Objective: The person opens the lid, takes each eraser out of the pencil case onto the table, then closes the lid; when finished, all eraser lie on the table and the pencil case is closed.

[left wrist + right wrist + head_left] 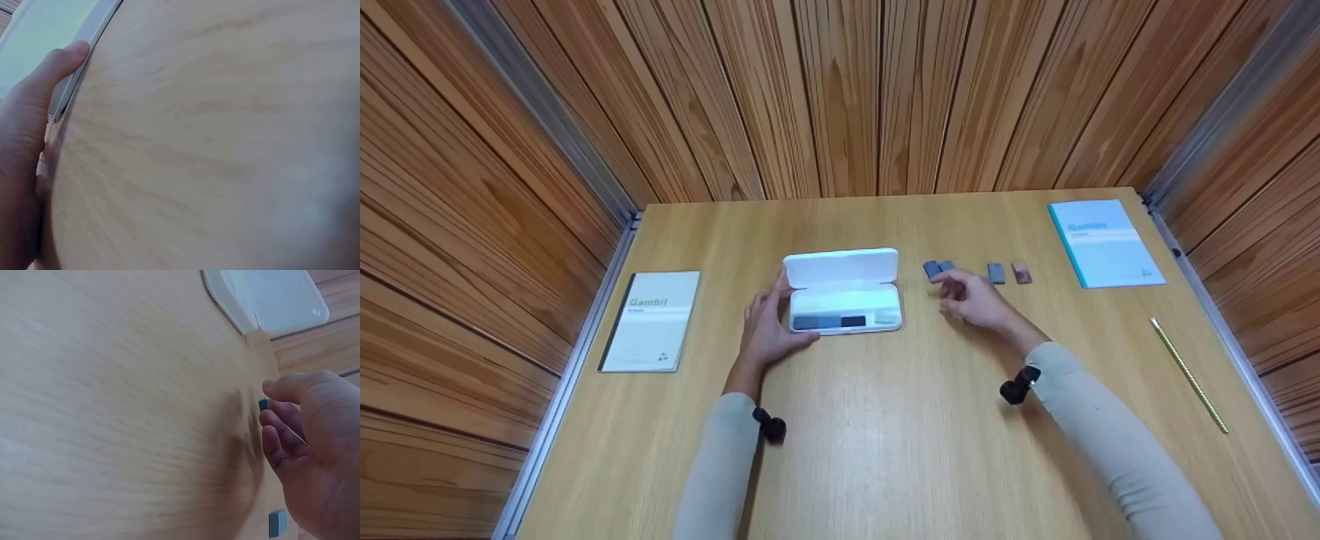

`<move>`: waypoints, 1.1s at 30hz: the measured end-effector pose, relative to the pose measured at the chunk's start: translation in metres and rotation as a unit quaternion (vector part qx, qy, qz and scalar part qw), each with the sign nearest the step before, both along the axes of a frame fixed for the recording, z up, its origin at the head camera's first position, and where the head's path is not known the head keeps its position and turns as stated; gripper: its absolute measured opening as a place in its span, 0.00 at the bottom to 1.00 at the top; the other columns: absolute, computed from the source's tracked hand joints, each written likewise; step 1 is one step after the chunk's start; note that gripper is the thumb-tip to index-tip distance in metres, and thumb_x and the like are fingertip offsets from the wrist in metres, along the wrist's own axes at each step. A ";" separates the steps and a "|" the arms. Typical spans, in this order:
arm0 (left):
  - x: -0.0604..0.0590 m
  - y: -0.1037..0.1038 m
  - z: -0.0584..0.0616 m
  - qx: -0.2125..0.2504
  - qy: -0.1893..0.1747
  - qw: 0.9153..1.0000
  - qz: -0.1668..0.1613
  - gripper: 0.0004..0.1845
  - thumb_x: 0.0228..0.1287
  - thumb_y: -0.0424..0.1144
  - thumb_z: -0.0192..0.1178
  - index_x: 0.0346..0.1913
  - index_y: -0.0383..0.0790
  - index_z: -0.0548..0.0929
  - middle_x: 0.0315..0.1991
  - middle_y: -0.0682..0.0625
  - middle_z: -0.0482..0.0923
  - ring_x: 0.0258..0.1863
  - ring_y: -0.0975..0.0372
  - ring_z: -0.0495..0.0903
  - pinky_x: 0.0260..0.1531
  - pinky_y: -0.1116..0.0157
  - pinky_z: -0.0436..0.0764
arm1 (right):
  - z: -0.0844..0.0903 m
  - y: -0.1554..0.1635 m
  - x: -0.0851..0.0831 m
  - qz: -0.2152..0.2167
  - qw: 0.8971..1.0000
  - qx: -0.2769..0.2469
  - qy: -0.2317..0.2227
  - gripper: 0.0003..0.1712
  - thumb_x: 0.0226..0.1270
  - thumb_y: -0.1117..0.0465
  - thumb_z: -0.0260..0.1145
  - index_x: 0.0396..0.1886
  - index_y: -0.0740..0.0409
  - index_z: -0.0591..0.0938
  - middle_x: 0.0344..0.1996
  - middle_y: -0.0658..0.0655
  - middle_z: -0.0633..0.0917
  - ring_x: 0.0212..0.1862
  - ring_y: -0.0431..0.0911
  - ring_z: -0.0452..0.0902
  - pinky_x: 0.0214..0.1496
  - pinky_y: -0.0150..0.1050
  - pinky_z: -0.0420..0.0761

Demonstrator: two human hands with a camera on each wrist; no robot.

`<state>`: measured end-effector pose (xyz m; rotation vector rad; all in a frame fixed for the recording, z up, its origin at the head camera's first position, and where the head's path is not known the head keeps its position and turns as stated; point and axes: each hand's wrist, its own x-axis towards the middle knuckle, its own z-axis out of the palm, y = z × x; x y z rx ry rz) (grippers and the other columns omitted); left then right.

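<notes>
An open white pencil case lies on the table with its lid raised at the back. Blue-grey and black pieces line its front inside. My left hand grips the case's left end, thumb on the front edge and fingers along the side; the left wrist view shows the thumb on the rim. To the right, my right hand hovers with bent fingers at two small blue-grey blocks. In the right wrist view, one dark block shows between thumb and fingers, partly hidden.
Beyond the right hand sit another blue-grey block and a brownish one. One notebook lies at left, another notebook at back right. A gold stick lies near the right edge. Wooden panels wall the table.
</notes>
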<state>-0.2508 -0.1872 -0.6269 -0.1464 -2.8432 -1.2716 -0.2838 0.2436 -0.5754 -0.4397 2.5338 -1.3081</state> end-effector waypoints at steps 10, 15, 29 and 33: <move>-0.004 -0.001 -0.001 -0.008 0.003 1.000 -0.003 0.77 0.49 0.65 0.87 0.93 0.72 0.42 0.79 0.51 0.81 0.79 0.47 0.67 0.82 0.39 0.63 | 0.010 -0.034 0.013 0.061 0.997 0.020 0.030 0.24 0.81 0.68 0.70 0.72 0.61 0.84 0.59 0.65 0.89 0.59 0.57 0.85 0.61 0.39 0.82; -0.004 -0.002 -0.002 -0.007 -0.006 1.000 0.000 0.77 0.48 0.66 0.86 0.93 0.73 0.42 0.79 0.50 0.81 0.79 0.46 0.67 0.82 0.37 0.63 | 0.018 -0.051 0.019 0.077 0.997 0.012 0.025 0.24 0.82 0.67 0.70 0.73 0.60 0.84 0.61 0.65 0.88 0.59 0.56 0.85 0.61 0.41 0.83; -0.002 0.000 -0.001 -0.003 -0.003 1.000 0.005 0.76 0.48 0.67 0.87 0.92 0.78 0.42 0.79 0.52 0.82 0.78 0.47 0.67 0.82 0.38 0.64 | 0.012 -0.078 0.024 0.094 0.995 0.028 0.005 0.23 0.82 0.65 0.70 0.73 0.53 0.85 0.61 0.61 0.90 0.53 0.52 0.81 0.51 0.35 0.81; -0.002 0.000 0.000 -0.006 -0.007 1.000 0.005 0.76 0.48 0.67 0.87 0.92 0.77 0.42 0.80 0.52 0.81 0.78 0.48 0.66 0.82 0.38 0.65 | 0.009 -0.079 0.023 0.091 0.995 0.033 -0.001 0.23 0.82 0.64 0.71 0.72 0.52 0.86 0.63 0.60 0.90 0.53 0.51 0.79 0.54 0.36 0.79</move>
